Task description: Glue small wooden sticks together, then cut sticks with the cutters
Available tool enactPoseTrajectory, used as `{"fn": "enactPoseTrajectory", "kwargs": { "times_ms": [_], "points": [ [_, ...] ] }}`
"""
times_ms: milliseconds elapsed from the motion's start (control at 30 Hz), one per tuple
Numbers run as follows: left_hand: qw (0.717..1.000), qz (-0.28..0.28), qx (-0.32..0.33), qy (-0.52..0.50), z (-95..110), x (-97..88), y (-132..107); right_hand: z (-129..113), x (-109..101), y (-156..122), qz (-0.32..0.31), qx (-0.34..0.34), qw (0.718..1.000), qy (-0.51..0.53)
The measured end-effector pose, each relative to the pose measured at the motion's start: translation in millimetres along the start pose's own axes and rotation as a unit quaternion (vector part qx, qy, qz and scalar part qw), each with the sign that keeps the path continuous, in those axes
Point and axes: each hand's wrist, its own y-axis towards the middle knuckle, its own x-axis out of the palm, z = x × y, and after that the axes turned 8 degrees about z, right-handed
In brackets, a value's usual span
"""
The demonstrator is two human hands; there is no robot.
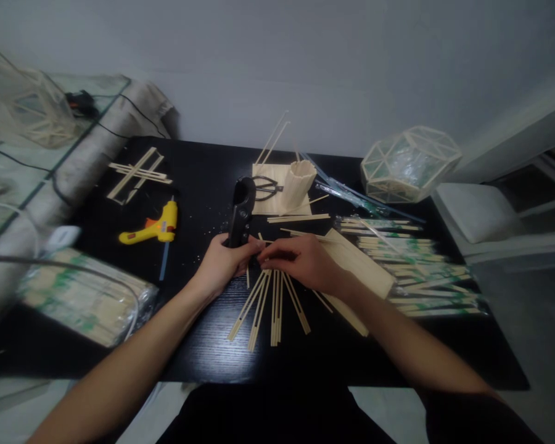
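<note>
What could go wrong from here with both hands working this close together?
The right hand's fingertips are beside the left hand, which grips a black tool; a slip might pinch them.

The loose sticks fanned out just below could get knocked about by a wrist.

The tool's upper end is near the scissors, so a forward push might bump them.

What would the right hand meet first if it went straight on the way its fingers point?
Most likely the left hand, which holds the black tool: the right hand points toward its thumb. Whether they touch is unclear from this view.
</note>
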Motion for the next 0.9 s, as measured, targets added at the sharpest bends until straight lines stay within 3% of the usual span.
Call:
{"fn": "enactPoseTrajectory", "kwargs": {
  "times_ms": [400,900],
  "points": [
    [0.993,-0.081,-0.052,-0.063,6.4,-2.5,-3.2,4.0,5.6,-0.4,0.03,0.091,0.978,0.186],
    [0.993,-0.084,-0.05,-0.065,5.3,-2.6,-2.8,5.4,7.6,-2.4,0.049,0.042,0.987,0.145]
  ]
}}
